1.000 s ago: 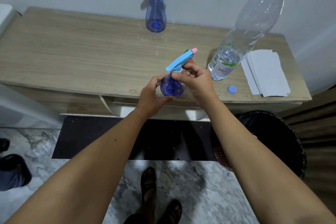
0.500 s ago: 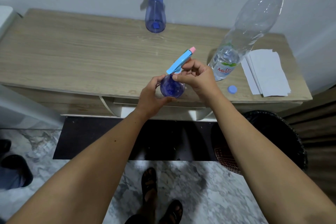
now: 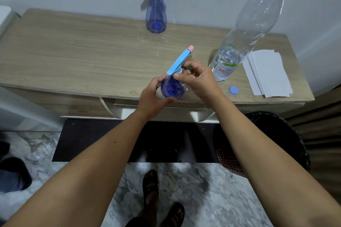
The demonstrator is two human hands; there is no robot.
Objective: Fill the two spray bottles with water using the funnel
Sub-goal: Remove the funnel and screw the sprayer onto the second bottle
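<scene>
A: Logging from my remote station, largest item first. What do you have?

B: I see the wooden desk (image 3: 73, 57) spanning the frame against a pale wall. At its right end stands a tall clear water bottle (image 3: 249, 26), uncapped, with water only in its lowest part. Just right of it lies a stack of white paper sheets (image 3: 267, 73).

A: Noted. Spray bottles?

B: Two. The far spray bottle (image 3: 156, 11), blue with a white head and blue trigger, stands upright at the far edge of the desk by the wall, untouched. The near spray bottle (image 3: 172, 88), blue with a light-blue head (image 3: 180, 61) and pink nozzle tip, is at the near edge of the desk, held between both hands.

A: Hand states?

B: The left hand (image 3: 153, 97) wraps its fingers round the bottle's body from the left. The right hand (image 3: 199, 79) has its fingers curled round the neck, just under the spray head. I cannot tell whether the head is seated or loose.

A: Smallest item?

B: A blue bottle cap (image 3: 233, 90) lies on the desk near the water bottle's base, right of the right hand.
</scene>
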